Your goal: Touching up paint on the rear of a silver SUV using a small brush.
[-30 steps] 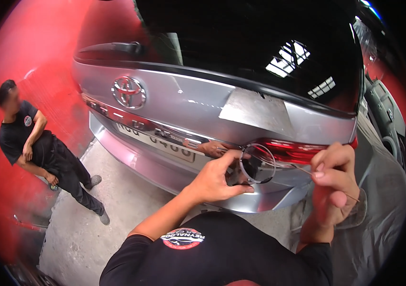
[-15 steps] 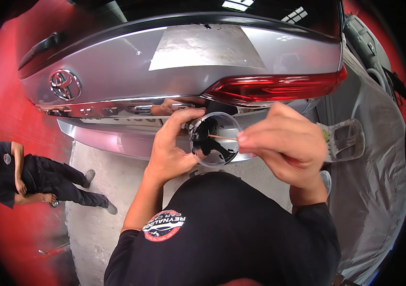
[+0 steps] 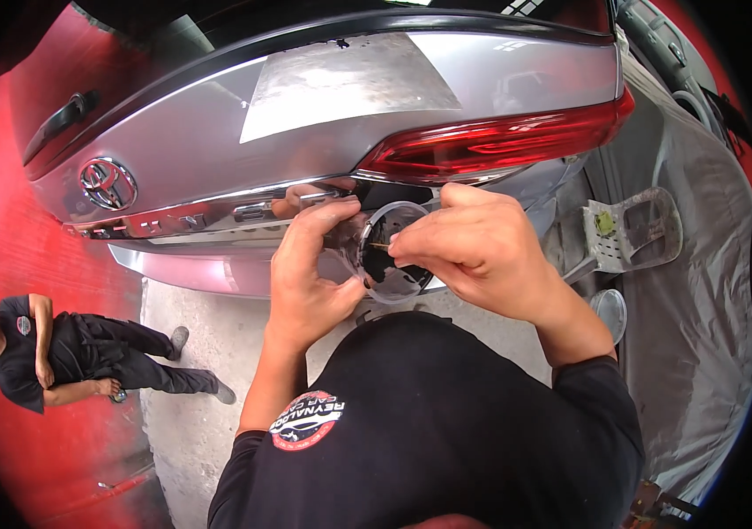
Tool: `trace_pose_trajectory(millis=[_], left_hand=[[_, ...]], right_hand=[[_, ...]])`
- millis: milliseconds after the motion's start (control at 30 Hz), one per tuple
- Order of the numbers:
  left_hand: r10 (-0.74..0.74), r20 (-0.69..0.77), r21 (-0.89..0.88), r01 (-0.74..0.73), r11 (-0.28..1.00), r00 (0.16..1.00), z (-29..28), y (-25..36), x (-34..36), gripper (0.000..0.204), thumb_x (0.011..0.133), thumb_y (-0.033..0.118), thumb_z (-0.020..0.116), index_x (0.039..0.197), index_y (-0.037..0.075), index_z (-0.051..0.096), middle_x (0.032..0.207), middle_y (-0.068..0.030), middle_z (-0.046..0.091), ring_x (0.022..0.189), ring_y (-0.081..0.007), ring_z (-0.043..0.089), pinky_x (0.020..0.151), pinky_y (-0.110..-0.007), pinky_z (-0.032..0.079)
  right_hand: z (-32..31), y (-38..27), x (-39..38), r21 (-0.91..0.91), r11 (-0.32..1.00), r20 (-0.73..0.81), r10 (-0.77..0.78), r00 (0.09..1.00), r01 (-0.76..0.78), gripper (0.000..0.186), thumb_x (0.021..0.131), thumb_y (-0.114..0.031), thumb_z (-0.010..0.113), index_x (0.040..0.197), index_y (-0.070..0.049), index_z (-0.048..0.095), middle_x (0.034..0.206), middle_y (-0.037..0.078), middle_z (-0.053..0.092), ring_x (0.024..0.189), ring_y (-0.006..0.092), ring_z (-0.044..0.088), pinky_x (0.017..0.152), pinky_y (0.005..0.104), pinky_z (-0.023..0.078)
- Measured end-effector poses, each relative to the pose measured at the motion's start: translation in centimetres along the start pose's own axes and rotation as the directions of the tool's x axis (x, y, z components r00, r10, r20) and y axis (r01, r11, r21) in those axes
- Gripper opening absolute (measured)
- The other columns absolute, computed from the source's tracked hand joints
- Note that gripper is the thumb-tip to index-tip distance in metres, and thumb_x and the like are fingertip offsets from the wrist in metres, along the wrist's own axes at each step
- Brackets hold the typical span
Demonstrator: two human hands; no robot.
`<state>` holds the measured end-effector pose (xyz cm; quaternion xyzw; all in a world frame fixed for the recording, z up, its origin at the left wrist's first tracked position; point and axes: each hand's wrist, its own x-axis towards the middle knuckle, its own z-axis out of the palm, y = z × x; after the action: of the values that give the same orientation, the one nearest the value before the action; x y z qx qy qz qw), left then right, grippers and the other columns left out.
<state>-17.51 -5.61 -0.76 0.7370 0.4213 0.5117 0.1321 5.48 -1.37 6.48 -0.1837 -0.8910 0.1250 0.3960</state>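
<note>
My left hand (image 3: 310, 273) is wrapped round a clear plastic cup (image 3: 400, 291), tilted so that its mouth faces me. Black, thick liquid (image 3: 383, 271) coats part of the cup's inside. Between the fingertips of my right hand (image 3: 477, 251) is a thin wooden stick (image 3: 379, 245), its far end down in the cup at the black liquid. Just beyond the cup is the rear of a silver car (image 3: 305, 159), with a red tail light (image 3: 499, 141) to the right.
A pale rectangular sheet or patch (image 3: 349, 84) lies on the car's tailgate. At the right are a plastic chair (image 3: 636, 231), a round clear container (image 3: 609, 316) and a grey cover (image 3: 693, 353). Another person (image 3: 85, 344) stands at the left with folded arms.
The right hand has moved left and closer over the cup, and less of the stick shows. The view has shifted and tilted slightly, so the car sits rotated.
</note>
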Motion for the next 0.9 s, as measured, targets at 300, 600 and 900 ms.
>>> trace_pose_trajectory(millis=[300,600,900], left_hand=[[-0.167,-0.041,-0.228,0.154,0.961,0.985,0.8,0.9,0.9,0.073,0.072,0.01,0.093,0.135,0.0,0.057,0.117,-0.0119,0.072,0.105,-0.0218,0.073,0.082,-0.033,0.06],[-0.33,0.028,-0.43,0.309,0.848,0.944,1.2,1.5,2.9,0.065,0.078,0.015,0.092,0.13,-0.003,0.057,0.102,-0.0103,0.074,0.09,-0.0155,0.072,0.08,-0.03,0.057],[-0.251,0.092,-0.409,0.267,0.873,0.964,1.1,-0.5,4.4,0.064,0.084,0.002,0.086,0.136,-0.006,0.05,0.113,-0.0134,0.07,0.099,-0.0152,0.071,0.083,-0.029,0.059]], right_hand=[[-2.6,-0.6,1.4,0.124,0.992,-0.121,0.01,0.993,0.005,0.021,0.074,0.005,0.084,0.092,-0.004,0.078,0.083,0.006,0.078,0.065,0.0188,0.059,0.064,0.0306,0.041],[-5.4,-1.3,3.2,0.131,0.991,-0.242,-0.008,0.97,0.04,0.026,0.075,0.013,0.08,0.098,0.002,0.077,0.091,0.012,0.079,0.079,0.0179,0.064,0.071,0.028,0.048],[-5.9,-0.5,4.8,0.299,0.952,-0.323,0.039,0.946,0.063,0.025,0.08,0.019,0.075,0.101,0.006,0.075,0.091,0.011,0.074,0.072,0.0107,0.063,0.062,0.0229,0.049]])
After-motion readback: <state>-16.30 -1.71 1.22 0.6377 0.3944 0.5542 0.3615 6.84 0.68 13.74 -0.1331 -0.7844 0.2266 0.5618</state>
